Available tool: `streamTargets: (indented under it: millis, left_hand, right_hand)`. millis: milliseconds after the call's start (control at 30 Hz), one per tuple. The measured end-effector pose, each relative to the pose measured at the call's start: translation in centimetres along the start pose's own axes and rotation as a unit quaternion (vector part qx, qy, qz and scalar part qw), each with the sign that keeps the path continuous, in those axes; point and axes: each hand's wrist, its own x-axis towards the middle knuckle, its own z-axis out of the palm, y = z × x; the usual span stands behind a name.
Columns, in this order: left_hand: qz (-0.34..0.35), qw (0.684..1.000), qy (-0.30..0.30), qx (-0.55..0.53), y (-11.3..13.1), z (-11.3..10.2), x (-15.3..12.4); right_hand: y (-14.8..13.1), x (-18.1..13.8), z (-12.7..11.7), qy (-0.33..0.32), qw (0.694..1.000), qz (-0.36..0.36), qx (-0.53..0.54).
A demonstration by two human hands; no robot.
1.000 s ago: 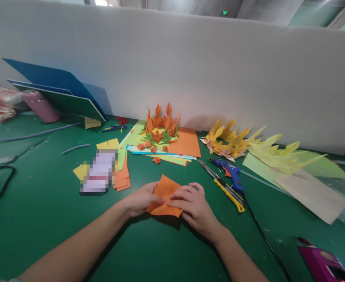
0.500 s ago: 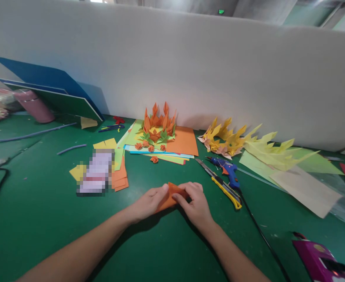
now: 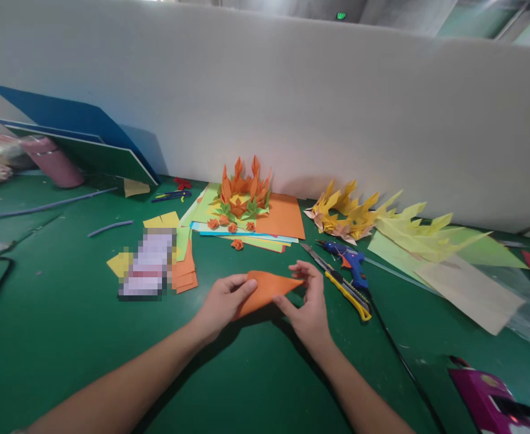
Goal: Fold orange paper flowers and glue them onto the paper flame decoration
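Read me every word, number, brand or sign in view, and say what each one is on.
Nothing can be read with certainty.
Green lit sign beyond the white partition: marks show, too small and blurred to read.
Phone: screen pixelated, unreadable.
Purple device: an oval label, too blurred to read.
Orange paper: no writing visible.

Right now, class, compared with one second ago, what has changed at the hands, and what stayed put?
The orange paper, spread open before, is now folded over, with a point toward the right hand. That hand's fingers have come off its upper face and opened around the point. The left hand keeps its grip. The orange crown, glue gun and cutter stayed put.
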Motion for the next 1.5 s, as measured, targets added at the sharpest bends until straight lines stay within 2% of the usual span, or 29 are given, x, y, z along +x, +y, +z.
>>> streamTargets:
  millis: [67,167,233,333,433,633,800,1200,1500]
  left_hand:
    - [-0.020,0.998,-0.006,-0.064,-0.2,0.4,-0.3]
    - [-0.027,0.992,-0.017,-0.123,-0.7,1.1,-0.7]
    - [-0.034,0.990,-0.021,-0.137,-0.9,1.5,-0.9]
    - [-0.043,0.991,-0.028,-0.127,-0.9,1.8,-1.1]
    - [-0.035,0.991,-0.022,-0.124,-0.6,2.0,-1.1]
    - [-0.008,0.993,0.043,-0.112,-0.3,1.8,-0.8]
    - [-0.001,0.994,0.071,-0.085,-0.3,1.6,-0.6]
    - [0.012,0.994,0.098,-0.050,-0.3,1.5,-0.6]
    - [0.017,0.996,0.080,-0.023,-0.6,1.2,-0.4]
  right_hand:
    - [-0.1,0.0,0.1,-0.066,0.990,0.081,0.098]
    - [-0.9,-0.1,0.4,-0.166,0.942,0.198,0.214]
    - [-1.7,-0.1,0.5,-0.171,0.922,0.246,0.248]
    - [-2.4,-0.1,0.4,-0.157,0.907,0.285,0.267]
    - [-2.6,0.0,0.2,-0.153,0.900,0.298,0.279]
    - [-2.3,0.1,0.1,-0.153,0.904,0.294,0.270]
    - [-2.3,0.2,0.1,-0.146,0.903,0.302,0.267]
    - [-2.5,0.2,0.1,-0.150,0.901,0.298,0.277]
    - [-2.4,0.1,0.2,-0.146,0.902,0.302,0.273]
